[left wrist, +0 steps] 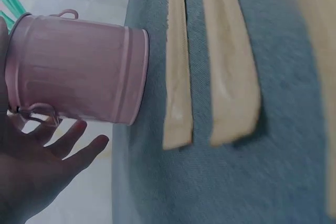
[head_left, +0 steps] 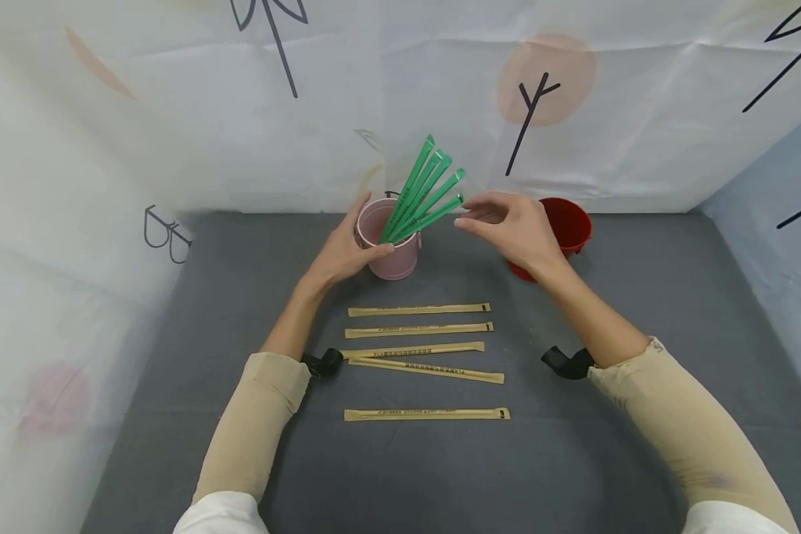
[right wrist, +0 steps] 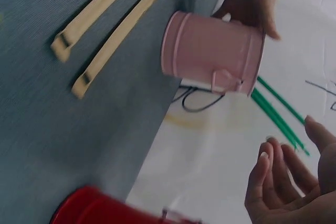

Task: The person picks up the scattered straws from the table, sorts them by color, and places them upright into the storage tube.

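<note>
A pink bucket (head_left: 395, 261) stands near the back of the table with several green-wrapped straws (head_left: 422, 194) leaning out to the right. My left hand (head_left: 347, 251) curves around its left side, thumb at the front rim. In the left wrist view, spread, fairly straight fingers (left wrist: 79, 153) show beside the bucket (left wrist: 79, 69). To the right of the straw tips hovers my right hand (head_left: 510, 222), thumb and fingers apart with nothing between them. The right wrist view shows this hand (right wrist: 286, 182) near the ends of the green straws (right wrist: 275, 119).
Several tan-wrapped straws (head_left: 419, 331) lie across the table in front of the pink bucket, two of them meeting at their left ends. Behind my right hand is a red bucket (head_left: 567, 225), partly hidden. A white printed cloth (head_left: 440, 81) hangs along the table's back edge.
</note>
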A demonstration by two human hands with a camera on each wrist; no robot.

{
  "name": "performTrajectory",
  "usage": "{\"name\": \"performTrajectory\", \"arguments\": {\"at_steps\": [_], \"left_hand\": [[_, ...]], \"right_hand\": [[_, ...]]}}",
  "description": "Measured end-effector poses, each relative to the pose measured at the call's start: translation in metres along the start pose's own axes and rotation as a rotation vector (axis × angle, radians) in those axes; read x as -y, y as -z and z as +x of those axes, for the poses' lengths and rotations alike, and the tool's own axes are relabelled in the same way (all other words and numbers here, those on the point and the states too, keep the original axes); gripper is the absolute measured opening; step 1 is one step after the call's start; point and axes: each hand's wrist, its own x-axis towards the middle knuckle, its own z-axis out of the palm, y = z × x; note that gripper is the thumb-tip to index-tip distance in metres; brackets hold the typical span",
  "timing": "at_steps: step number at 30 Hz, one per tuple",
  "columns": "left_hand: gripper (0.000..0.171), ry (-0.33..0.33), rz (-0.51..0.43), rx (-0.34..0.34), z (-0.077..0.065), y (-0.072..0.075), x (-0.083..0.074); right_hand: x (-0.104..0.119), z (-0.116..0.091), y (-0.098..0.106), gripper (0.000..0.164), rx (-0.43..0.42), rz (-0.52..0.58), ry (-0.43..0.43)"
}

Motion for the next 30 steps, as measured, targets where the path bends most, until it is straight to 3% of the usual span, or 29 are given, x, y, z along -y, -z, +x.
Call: {"name": "performTrajectory", "arguments": {"at_steps": [5,14,22,26,30], "left_hand": [[0.102,-0.013,-0.066,0.021,-0.012,0.004,0.007],[0.1,0.03,-0.008,0.096,-0.037,0.012,0.011],[0.096,0.073,0.021,0.115,-0.052,0.017,0.011],[0.087,0.093,0.079,0.139,-0.061,0.016,0.015],[0.075,0.077,0.089,0.164,-0.069,0.013,0.018]], "right_hand": [[-0.013,-0.009,0.017,0.036,-0.021,-0.031,0.077],[-0.041,-0.021,0.043,0.036,-0.031,-0.133,0.202],[-0.068,-0.027,0.062,0.04,-0.192,-0.159,0.293],[-0.079,-0.029,0.069,0.046,-0.24,-0.192,0.277],[-0.085,-0.031,0.075,0.058,-0.17,-0.188,0.175]]}}
